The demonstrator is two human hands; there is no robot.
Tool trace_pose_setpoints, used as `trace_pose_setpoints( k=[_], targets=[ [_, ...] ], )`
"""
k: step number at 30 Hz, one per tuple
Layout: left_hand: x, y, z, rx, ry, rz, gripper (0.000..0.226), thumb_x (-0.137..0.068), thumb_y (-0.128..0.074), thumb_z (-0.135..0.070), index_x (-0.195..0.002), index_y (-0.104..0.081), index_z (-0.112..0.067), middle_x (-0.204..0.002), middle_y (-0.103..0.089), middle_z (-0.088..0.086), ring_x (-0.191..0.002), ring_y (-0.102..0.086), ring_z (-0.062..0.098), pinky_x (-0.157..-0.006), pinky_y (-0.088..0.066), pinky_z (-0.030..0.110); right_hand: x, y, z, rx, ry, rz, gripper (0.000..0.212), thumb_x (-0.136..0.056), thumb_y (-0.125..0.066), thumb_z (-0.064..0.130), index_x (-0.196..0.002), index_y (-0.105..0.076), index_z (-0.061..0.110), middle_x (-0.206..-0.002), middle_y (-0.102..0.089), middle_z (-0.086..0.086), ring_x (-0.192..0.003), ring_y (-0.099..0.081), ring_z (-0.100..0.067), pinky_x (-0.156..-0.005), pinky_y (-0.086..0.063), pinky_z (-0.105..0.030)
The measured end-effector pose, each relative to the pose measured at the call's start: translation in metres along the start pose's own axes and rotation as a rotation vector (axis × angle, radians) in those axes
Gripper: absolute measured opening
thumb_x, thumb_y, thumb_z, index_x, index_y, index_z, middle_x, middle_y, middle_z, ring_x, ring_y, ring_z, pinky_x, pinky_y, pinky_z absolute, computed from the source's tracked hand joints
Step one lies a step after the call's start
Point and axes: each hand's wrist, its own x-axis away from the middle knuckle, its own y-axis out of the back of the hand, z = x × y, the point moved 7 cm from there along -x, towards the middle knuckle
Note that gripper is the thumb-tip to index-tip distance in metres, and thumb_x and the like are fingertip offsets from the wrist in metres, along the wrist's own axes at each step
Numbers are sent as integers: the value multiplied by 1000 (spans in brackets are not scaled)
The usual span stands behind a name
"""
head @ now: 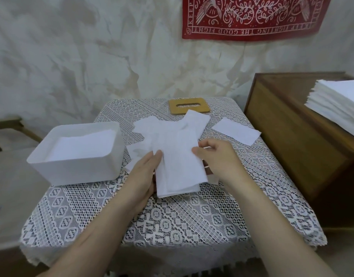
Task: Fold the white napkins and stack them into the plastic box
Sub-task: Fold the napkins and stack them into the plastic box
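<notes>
Napkin [178, 162] pinched by right hand [218, 158], left hand [146, 172] flat alongside; banner [252, 17] reads "KEEP FIGHTING THE GOOD FIGHT".

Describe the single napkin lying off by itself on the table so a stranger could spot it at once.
Start at the lace tablecloth in the middle of the view. Near its far right edge, beside the wooden cabinet, lies one flat white napkin. Unlike the overlapping heap of napkins in the centre, it lies alone, a single rectangle on the lace.
</notes>
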Motion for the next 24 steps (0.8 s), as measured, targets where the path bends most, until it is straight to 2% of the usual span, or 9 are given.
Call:
trace_pose_setpoints(
  k=[3,7,11,14,16,17,19,21,24],
  targets=[
    [-1,1,1,-3,-3,10,37,-107,-49,-38,-136,-61,-17,-126,-75,-4,-116,-71,14,-98,-54,37,3,-6,0,-97,-33,63,6,-98,-66,12,-99,-69,7,-83,-76,-4,-58,-69,-12,-49,-52,-25],
    [-3,2,2,-20,-4,30,47,-104,-52,-46,-140,-58,-17,-131,-72,-3,-121,-68,16,-107,-51,43,5,-16,-3,-102,-48,112,10,-99,-64,14,-103,-70,7,-79,-76,0,-59,-68,-12,-53,-54,-26],
    [-3,-1,0,-15,-18,63,41,-106,-50,-42,-138,-59,-18,-130,-73,-3,-121,-69,15,-103,-52,41,7,-17,0,-136,-51,132,12,-99,-64,15,-105,-69,6,-81,-75,-2,-59,-67,-14,-53,-54,-26],
    [-1,0,-1,-12,-28,43,29,-108,-50,-32,-130,-64,-19,-122,-76,-4,-113,-72,13,-91,-55,34,0,-5,-1,51,19,13,7,-96,-66,22,-95,-72,18,-86,-77,-2,-75,-73,-20,-65,-62,-42],
    [-1,0,-1,-18,-28,37,26,-108,-51,-28,-127,-65,-19,-120,-77,-4,-113,-72,14,-89,-55,34,-1,-2,-1,182,61,-33,5,-90,-69,30,-89,-72,26,-86,-77,0,-84,-74,-26,-79,-62,-53],
    [-1,0,-1,-19,-26,32,25,-108,-51,-28,-126,-66,-20,-119,-77,-4,-113,-72,14,-90,-55,35,-1,-3,-1,181,63,-33,5,-91,-69,29,-91,-72,26,-87,-76,0,-86,-74,-27,-79,-61,-54],
    [-1,1,-1,-13,-23,22,23,-107,-52,-29,-124,-66,-21,-118,-78,-5,-110,-73,13,-91,-55,36,-1,-4,-2,84,41,-18,7,-96,-66,22,-96,-73,23,-93,-76,-2,-85,-73,-24,-69,-62,-46],
    [0,0,-2,0,-26,24,24,-107,-53,-30,-124,-66,-21,-118,-78,-4,-111,-73,13,-95,-55,38,1,-8,-5,-60,-10,21,11,-99,-63,17,-97,-73,21,-90,-75,0,-72,-70,-15,-56,-56,-31],
    [1,-2,-4,2,-36,43,27,-106,-52,-32,-127,-65,-19,-119,-77,-3,-111,-73,14,-96,-54,37,2,-13,-8,-139,-63,76,12,-99,-63,17,-100,-74,20,-85,-75,4,-63,-66,-8,-58,-54,-27]
  ],
)
